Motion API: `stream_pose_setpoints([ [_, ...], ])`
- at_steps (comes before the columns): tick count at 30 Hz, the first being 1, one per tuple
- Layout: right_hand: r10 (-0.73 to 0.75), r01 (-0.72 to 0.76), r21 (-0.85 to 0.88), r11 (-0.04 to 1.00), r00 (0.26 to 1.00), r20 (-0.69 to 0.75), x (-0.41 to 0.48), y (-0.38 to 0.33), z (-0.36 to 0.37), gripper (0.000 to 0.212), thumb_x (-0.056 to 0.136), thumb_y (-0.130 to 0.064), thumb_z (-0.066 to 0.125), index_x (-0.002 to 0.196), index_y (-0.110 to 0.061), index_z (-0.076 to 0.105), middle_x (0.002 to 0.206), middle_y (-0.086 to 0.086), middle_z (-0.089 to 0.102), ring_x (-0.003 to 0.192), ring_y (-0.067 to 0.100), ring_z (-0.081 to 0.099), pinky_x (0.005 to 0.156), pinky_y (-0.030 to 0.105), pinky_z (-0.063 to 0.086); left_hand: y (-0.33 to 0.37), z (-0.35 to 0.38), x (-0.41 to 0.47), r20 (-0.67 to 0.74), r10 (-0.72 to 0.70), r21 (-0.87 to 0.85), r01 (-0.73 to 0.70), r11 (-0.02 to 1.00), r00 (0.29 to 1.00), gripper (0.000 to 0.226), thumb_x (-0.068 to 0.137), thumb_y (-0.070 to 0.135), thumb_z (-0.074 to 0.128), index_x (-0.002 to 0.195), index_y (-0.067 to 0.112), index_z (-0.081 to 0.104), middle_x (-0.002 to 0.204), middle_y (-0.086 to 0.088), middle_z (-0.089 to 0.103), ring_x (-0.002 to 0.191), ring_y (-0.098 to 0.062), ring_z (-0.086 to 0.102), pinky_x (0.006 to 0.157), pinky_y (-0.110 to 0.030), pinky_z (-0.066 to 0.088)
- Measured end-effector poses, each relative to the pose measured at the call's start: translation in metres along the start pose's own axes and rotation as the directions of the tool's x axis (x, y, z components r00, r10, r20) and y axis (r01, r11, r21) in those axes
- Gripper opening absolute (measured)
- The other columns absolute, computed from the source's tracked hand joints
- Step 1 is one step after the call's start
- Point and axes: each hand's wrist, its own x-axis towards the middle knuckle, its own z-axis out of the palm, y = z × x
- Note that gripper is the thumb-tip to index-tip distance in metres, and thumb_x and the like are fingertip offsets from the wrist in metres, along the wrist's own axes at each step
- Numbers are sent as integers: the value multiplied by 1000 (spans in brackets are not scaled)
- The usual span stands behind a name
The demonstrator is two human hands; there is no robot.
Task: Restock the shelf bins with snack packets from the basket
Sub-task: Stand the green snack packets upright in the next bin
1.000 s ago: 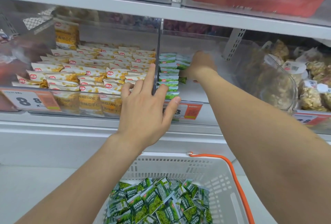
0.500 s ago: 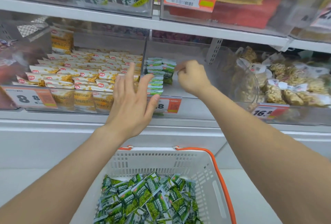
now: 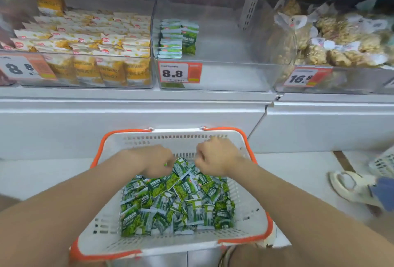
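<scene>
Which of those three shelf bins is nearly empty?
The middle bin, holding only a few green packets; the left bin and right bin are full.

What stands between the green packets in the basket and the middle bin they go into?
Nothing visible. The left hand and right hand curl into the green packets in the basket; above, the middle bin is open on top, with only its low clear front wall to lift over.

Behind the left hand (image 3: 157,161) and the right hand (image 3: 215,155), both forearms are showing bare, uncovered to the picture's edge.
</scene>
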Motion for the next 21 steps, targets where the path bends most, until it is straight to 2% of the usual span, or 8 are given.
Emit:
stream_pose_setpoints([
  [3,-20,48,-78,996,945,327,-11,0,49,19,91,-25,51,83,-10,59,69,4,53,67,27,56,61,35,54,1,25,3,124,-48,87,38,995,991,23,105,33,43,104,24,64,111,0,66,96,-22,65,91,-44,56],
  [5,-31,88,-100,991,884,467,-15,-3,79,19,97,-26,50,105,-11,57,83,8,56,79,31,60,67,40,56,3,37,7,181,-86,122,64,990,980,31,106,29,41,115,16,67,114,-5,68,95,-24,66,83,-41,56],
  [7,-60,141,-109,984,838,542,-18,-8,110,41,100,-28,49,139,-16,45,108,13,61,91,34,63,74,44,58,6,47,11,225,-101,133,72,989,969,33,106,27,41,118,13,68,116,-8,70,86,-24,61,75,-39,52],
  [9,-95,194,-104,976,796,598,-19,-16,134,57,100,-20,51,152,-26,30,130,16,54,97,37,63,75,47,58,8,52,14,236,-99,128,70,989,967,33,107,28,41,116,12,69,115,-10,71,81,-24,59,70,-36,49],
  [11,-109,220,-89,971,748,655,-19,-25,151,66,99,-10,55,154,-31,25,146,18,40,106,41,61,73,46,55,10,54,16,221,-96,124,70,990,971,32,108,28,40,117,13,67,113,-9,70,83,-24,62,62,-32,46],
  [13,-115,218,-65,974,715,690,-17,-30,158,70,98,0,56,152,-31,26,151,20,30,108,43,59,75,48,54,12,52,17,211,-89,110,67,992,973,32,108,27,39,117,13,67,110,-9,70,80,-24,60,61,-32,44],
  [17,-126,148,26,989,729,673,-12,-30,166,56,90,9,60,132,-25,44,132,19,37,86,34,59,78,53,57,12,50,19,204,-76,85,59,995,976,30,107,27,41,114,13,67,106,-9,70,88,-27,67,72,-38,53],
  [21,-170,131,108,985,735,656,-3,-34,161,51,89,11,63,131,-17,57,127,11,47,100,32,58,86,47,53,11,46,22,184,-53,78,40,996,982,29,106,24,41,106,12,68,101,-9,71,87,-28,68,76,-42,56],
])
